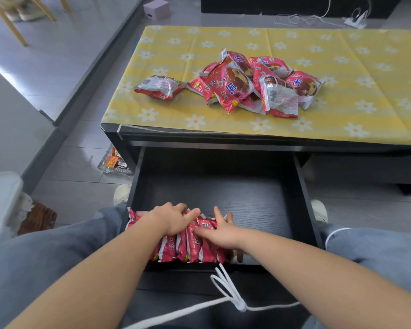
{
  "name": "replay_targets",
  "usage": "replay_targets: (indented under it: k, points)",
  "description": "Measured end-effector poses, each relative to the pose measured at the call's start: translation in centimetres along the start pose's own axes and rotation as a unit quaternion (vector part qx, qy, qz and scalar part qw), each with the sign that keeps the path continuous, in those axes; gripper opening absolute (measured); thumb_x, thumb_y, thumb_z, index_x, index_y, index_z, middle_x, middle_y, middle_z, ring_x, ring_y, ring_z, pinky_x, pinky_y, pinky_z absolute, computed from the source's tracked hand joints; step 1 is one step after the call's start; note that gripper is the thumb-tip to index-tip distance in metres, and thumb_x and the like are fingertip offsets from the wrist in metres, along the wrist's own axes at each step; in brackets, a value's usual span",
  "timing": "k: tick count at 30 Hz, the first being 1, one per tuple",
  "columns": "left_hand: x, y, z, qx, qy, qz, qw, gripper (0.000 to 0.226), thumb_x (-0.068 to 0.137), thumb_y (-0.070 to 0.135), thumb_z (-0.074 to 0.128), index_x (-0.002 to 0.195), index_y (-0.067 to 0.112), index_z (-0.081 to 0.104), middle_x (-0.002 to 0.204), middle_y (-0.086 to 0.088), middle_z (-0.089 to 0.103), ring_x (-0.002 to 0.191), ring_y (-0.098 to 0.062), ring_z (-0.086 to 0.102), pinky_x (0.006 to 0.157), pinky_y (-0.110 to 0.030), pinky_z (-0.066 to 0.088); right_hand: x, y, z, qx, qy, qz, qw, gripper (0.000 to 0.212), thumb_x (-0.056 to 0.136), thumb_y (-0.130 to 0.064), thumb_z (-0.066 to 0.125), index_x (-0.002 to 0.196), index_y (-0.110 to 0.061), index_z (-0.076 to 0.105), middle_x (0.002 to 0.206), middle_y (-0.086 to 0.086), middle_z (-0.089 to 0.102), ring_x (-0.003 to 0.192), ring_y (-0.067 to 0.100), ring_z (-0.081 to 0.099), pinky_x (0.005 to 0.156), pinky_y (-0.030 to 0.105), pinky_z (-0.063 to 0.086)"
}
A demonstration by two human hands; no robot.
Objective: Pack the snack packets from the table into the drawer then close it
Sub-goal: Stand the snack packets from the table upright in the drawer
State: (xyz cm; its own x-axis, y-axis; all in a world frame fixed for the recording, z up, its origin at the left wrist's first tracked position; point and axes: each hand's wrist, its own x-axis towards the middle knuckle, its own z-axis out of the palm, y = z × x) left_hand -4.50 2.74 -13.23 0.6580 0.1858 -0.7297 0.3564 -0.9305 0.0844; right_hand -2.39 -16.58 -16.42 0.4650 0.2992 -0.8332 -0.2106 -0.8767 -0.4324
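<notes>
**A:** How far along is the packing?

**B:** Under halfway, I'd judge. A row of pink snack packets stands on edge in the near left corner of the open black drawer. The rest of the drawer floor is bare.

**A:** And the hands?

**B:** Both are down in the drawer. The left hand lies flat across the tops of the row, fingers spread. The right hand presses against the row's right end with straight, splayed fingers. Neither hand grips a packet.

**A:** What is left?

**B:** A pile of packets sits in the middle of the yellow flowered tablecloth, with a single packet just to its left. All of those need moving over, and then the drawer has to be pushed shut.
</notes>
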Motion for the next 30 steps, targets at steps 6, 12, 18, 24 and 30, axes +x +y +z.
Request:
replay_targets:
  k: [6, 12, 18, 24, 30]
  points:
    - [-0.8, 0.9, -1.0, 0.038, 0.197, 0.047, 0.979, 0.082, 0.094, 0.081, 0.017, 0.163, 0.042, -0.002, 0.171, -0.004, 0.024, 0.159, -0.033, 0.015, 0.113, -0.081, 0.010, -1.6, -1.6, -2.3, -0.107, 0.145, -0.097, 0.979, 0.109, 0.080, -0.090, 0.046, 0.160, -0.047, -0.013, 0.172, 0.002, -0.024, 0.160, 0.042, 0.002, 0.123, 0.058, 0.026]
    - [-2.0, 3.6, -3.3, 0.010, 0.338, 0.140, 0.930, 0.077, 0.097, 0.075, 0.021, 0.162, 0.041, -0.003, 0.173, -0.007, 0.019, 0.160, -0.032, 0.008, 0.117, -0.076, 0.013, -4.9, -3.3, -8.5, -0.257, 0.364, -0.168, 0.879, 0.094, 0.093, -0.073, 0.047, 0.161, -0.042, -0.011, 0.173, 0.005, -0.020, 0.159, 0.040, -0.014, 0.116, 0.072, 0.026]
    - [-1.7, 5.8, -6.5, 0.005, 0.368, 0.167, 0.915, 0.074, 0.099, 0.070, 0.025, 0.162, 0.040, 0.001, 0.173, -0.008, 0.017, 0.160, -0.033, 0.006, 0.119, -0.073, 0.015, -6.4, -4.2, -15.3, -0.266, 0.447, -0.148, 0.841, 0.090, 0.097, -0.067, 0.046, 0.163, -0.035, -0.005, 0.172, 0.011, -0.018, 0.158, 0.042, -0.013, 0.120, 0.066, 0.027]
    - [-0.3, 8.2, -11.0, -0.028, 0.390, 0.184, 0.902, 0.075, 0.097, 0.068, 0.028, 0.163, 0.038, 0.007, 0.172, -0.010, 0.020, 0.159, -0.033, 0.015, 0.122, -0.065, 0.024, -5.0, -4.4, -21.6, -0.252, 0.483, -0.146, 0.825, 0.091, 0.098, -0.062, 0.050, 0.164, -0.029, -0.004, 0.172, 0.022, -0.011, 0.154, 0.057, -0.006, 0.124, 0.064, 0.023]
    - [2.7, 11.8, -15.5, -0.183, 0.396, 0.213, 0.874, 0.072, 0.100, 0.056, 0.047, 0.162, 0.031, 0.020, 0.164, -0.008, 0.032, 0.149, -0.030, 0.035, 0.116, -0.050, 0.039, -1.2, -4.7, -27.4, -0.256, 0.524, -0.119, 0.804, 0.096, 0.094, -0.071, 0.049, 0.162, -0.030, -0.003, 0.172, 0.023, -0.005, 0.151, 0.057, 0.017, 0.122, 0.064, 0.026]
